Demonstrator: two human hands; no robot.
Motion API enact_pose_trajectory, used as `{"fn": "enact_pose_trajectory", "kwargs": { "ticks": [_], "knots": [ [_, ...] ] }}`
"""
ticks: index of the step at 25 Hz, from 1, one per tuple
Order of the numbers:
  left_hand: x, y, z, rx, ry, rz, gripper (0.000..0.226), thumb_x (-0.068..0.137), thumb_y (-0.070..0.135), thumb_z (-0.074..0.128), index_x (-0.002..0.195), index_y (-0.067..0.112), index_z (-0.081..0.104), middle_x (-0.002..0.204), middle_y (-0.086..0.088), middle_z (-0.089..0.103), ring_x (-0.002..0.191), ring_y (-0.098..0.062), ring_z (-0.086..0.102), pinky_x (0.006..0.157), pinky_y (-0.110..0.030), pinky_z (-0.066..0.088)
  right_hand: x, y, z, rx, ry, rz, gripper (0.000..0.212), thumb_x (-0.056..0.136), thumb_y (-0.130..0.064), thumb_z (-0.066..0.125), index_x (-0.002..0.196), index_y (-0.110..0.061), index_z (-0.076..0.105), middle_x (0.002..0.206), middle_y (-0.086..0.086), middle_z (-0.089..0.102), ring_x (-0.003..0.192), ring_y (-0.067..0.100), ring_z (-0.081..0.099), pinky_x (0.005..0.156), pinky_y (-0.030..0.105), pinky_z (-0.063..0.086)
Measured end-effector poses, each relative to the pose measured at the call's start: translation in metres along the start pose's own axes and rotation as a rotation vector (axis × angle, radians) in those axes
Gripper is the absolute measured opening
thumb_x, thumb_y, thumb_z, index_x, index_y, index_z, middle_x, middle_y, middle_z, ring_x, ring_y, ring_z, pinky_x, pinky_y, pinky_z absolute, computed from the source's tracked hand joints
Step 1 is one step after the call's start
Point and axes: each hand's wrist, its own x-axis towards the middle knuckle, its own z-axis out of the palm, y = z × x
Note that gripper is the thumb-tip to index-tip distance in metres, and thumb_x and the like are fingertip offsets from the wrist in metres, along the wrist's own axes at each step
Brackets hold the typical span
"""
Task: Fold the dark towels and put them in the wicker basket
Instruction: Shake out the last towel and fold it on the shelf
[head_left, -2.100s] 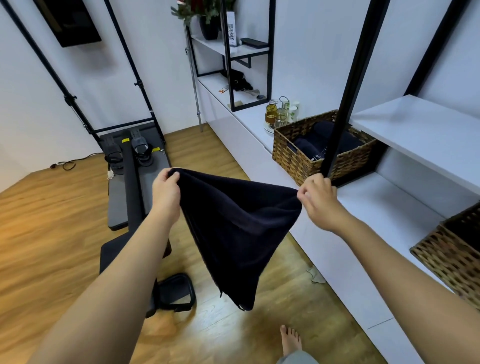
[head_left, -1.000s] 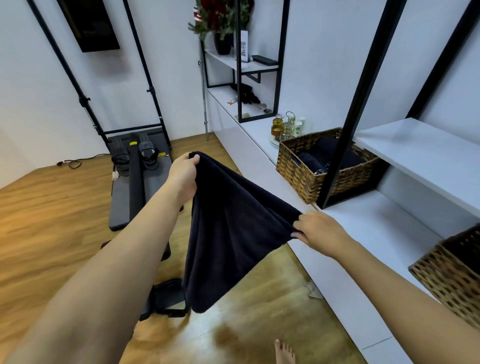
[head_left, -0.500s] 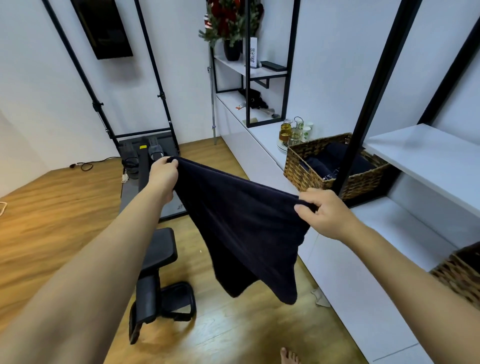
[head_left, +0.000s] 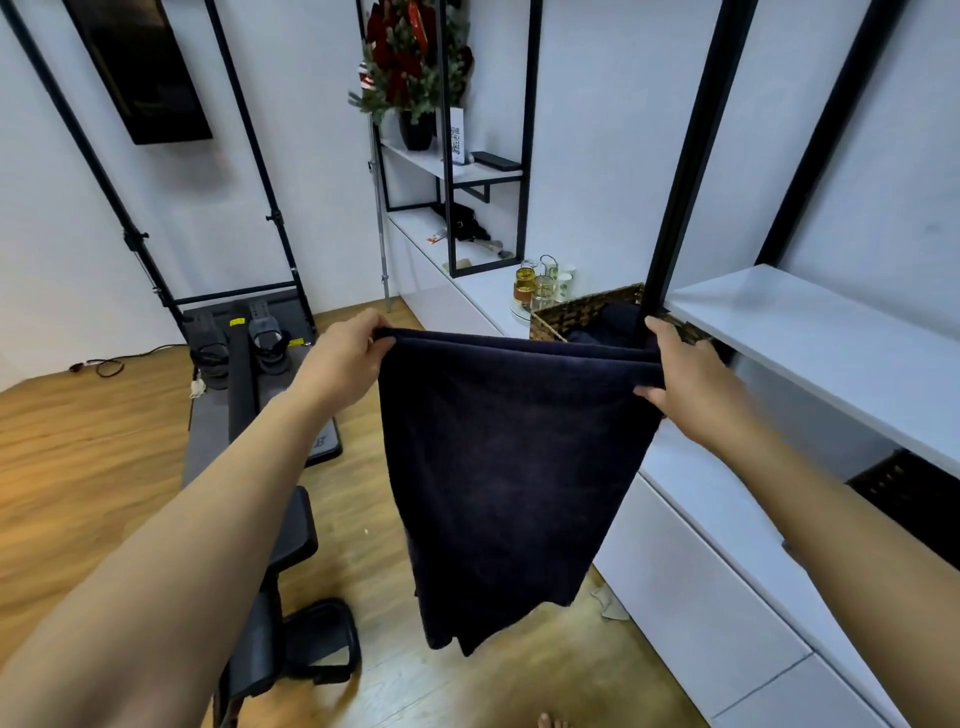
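A dark navy towel (head_left: 511, 478) hangs doubled over in front of me, its top edge stretched level between both hands. My left hand (head_left: 347, 358) pinches the top left corner. My right hand (head_left: 680, 374) grips the top right corner. Behind the towel's top edge, the wicker basket (head_left: 582, 312) stands on the white counter; dark towels lie inside it. The towel and a black post hide most of the basket.
A white counter (head_left: 691, 499) with drawers runs along the right, a white shelf (head_left: 810, 338) above it. A second dark basket (head_left: 914, 499) sits at far right. Glass jars (head_left: 540, 286) stand beside the wicker basket. A black bench (head_left: 280, 545) and exercise machine occupy the wooden floor at left.
Both hands rose and pulled apart. The towel, which sagged in a slack triangle, now hangs flat as a rectangle with a taut, level top edge.
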Motion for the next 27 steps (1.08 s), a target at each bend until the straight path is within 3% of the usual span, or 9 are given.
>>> {"fn": "enact_pose_trajectory", "kwargs": {
  "ticks": [3, 6, 8, 10, 12, 14, 18, 22, 27],
  "knots": [
    [0.007, 0.023, -0.001, 0.162, -0.01, 0.089, 0.011, 0.103, 0.023, 0.05, 0.11, 0.02, 0.058, 0.086, 0.003, 0.057, 0.082, -0.026, 0.055, 0.067, -0.037, 0.04, -0.001, 0.011, -0.015, -0.188, 0.085, 0.002, 0.031, 0.095, -0.032, 0.065, 0.121, -0.018, 0.058, 0.11, 0.008, 0.044, 0.112, 0.033, 0.04, 0.081, 0.047, 0.052],
    [0.018, 0.049, -0.005, 0.281, 0.04, 0.152, 0.014, 0.103, 0.03, 0.048, 0.112, 0.025, 0.057, 0.101, 0.005, 0.06, 0.091, -0.027, 0.058, 0.069, -0.037, 0.039, -0.018, 0.03, -0.044, -0.117, 0.16, 0.024, 0.019, 0.094, -0.032, 0.066, 0.099, -0.02, 0.052, 0.107, 0.003, 0.038, 0.096, 0.027, 0.045, 0.068, 0.042, 0.049],
    [0.029, 0.072, -0.006, 0.305, 0.077, 0.176, 0.014, 0.103, 0.033, 0.047, 0.111, 0.029, 0.058, 0.108, 0.004, 0.061, 0.094, -0.027, 0.06, 0.07, -0.038, 0.04, -0.031, 0.044, -0.067, 0.05, 0.1, 0.096, 0.02, 0.097, -0.03, 0.062, 0.092, -0.02, 0.045, 0.101, 0.008, 0.054, 0.077, 0.027, 0.059, 0.063, 0.038, 0.048],
    [0.039, 0.098, -0.006, 0.277, 0.083, 0.112, 0.013, 0.103, 0.034, 0.045, 0.109, 0.032, 0.057, 0.097, 0.0, 0.068, 0.086, -0.028, 0.064, 0.068, -0.036, 0.042, -0.042, 0.056, -0.088, 0.39, 0.107, 0.204, 0.017, 0.098, -0.024, 0.062, 0.093, -0.017, 0.046, 0.086, 0.014, 0.066, 0.06, 0.027, 0.069, 0.053, 0.032, 0.048],
    [0.05, 0.126, -0.002, -0.045, 0.007, -0.011, 0.012, 0.105, 0.03, 0.044, 0.111, 0.028, 0.053, 0.076, -0.003, 0.074, 0.063, -0.023, 0.068, 0.059, -0.031, 0.044, -0.052, 0.064, -0.11, 0.779, 0.183, 0.299, 0.007, 0.098, -0.014, 0.062, 0.101, -0.012, 0.057, 0.094, 0.021, 0.069, 0.06, 0.03, 0.073, 0.047, 0.032, 0.053],
    [0.06, 0.159, 0.004, -0.611, -0.129, -0.173, 0.016, 0.108, 0.022, 0.04, 0.122, 0.019, 0.046, 0.072, -0.008, 0.076, 0.051, -0.02, 0.068, 0.048, -0.027, 0.045, -0.062, 0.072, -0.132, 1.082, 0.276, 0.36, 0.012, 0.1, -0.007, 0.058, 0.11, -0.006, 0.064, 0.106, 0.023, 0.07, 0.069, 0.03, 0.076, 0.051, 0.029, 0.058],
    [0.082, 0.231, 0.015, -1.331, -0.318, -0.213, 0.024, 0.11, 0.016, 0.035, 0.134, 0.014, 0.036, 0.096, -0.013, 0.076, 0.078, -0.022, 0.077, 0.061, -0.029, 0.059, -0.08, 0.085, -0.181, 1.519, 0.539, 0.401, 0.024, 0.101, 0.002, 0.05, 0.117, -0.007, 0.066, 0.106, 0.015, 0.07, 0.079, 0.025, 0.077, 0.056, 0.02, 0.057],
    [0.101, 0.307, 0.029, -1.567, -0.368, -0.05, 0.023, 0.11, 0.016, 0.035, 0.133, 0.018, 0.037, 0.105, -0.016, 0.075, 0.093, -0.029, 0.076, 0.08, -0.038, 0.059, -0.093, 0.11, -0.232, 1.643, 0.813, 0.327, 0.024, 0.1, 0.005, 0.047, 0.113, -0.004, 0.065, 0.113, 0.021, 0.068, 0.089, 0.032, 0.076, 0.068, 0.026, 0.06],
    [0.116, 0.395, 0.057, -1.774, -0.433, 0.067, 0.013, 0.11, 0.017, 0.038, 0.121, 0.019, 0.044, 0.098, -0.013, 0.077, 0.095, -0.028, 0.076, 0.078, -0.035, 0.058, -0.11, 0.154, -0.279, 1.629, 0.994, 0.27, 0.026, 0.102, 0.004, 0.043, 0.113, -0.005, 0.065, 0.11, 0.02, 0.065, 0.09, 0.039, 0.075, 0.074, 0.041, 0.063]
  ]
}}
